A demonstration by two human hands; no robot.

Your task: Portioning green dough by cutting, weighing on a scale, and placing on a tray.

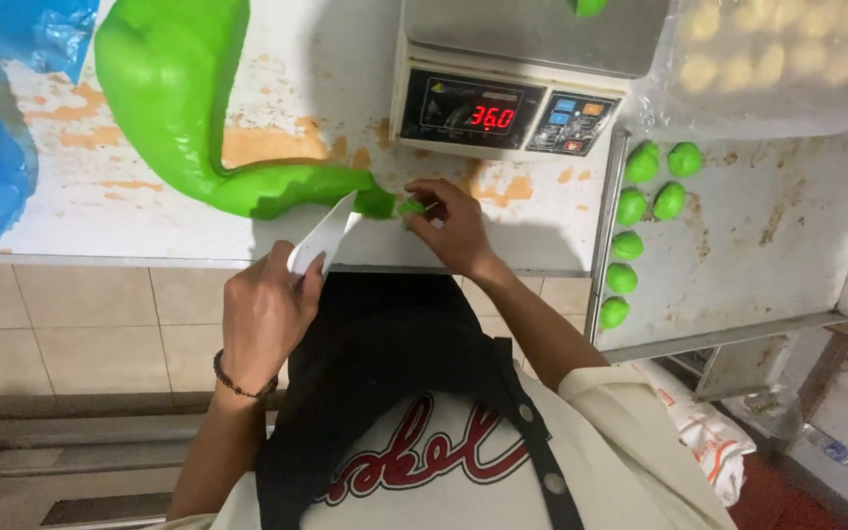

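Two bare hands are working at the edge of a worn white worktop (pixel 130 211), beside a long tapering mass of bright green dough (pixel 184 108). The left hand (pixel 265 316) is gripping a white flat plastic scraper (pixel 324 234) in closed fingers, its blade angled toward the dough's thin end. The right hand (pixel 451 224) is pinching a small green dough piece (pixel 411 207) between fingertips, just below a digital kitchen scale (pixel 522 74). Seven round green dough balls (pixel 630 207) are sitting along the left edge of a metal tray (pixel 777 236)

Both hands forward: left (pixel 265 312) clenched, right (pixel 451 221) pinching.
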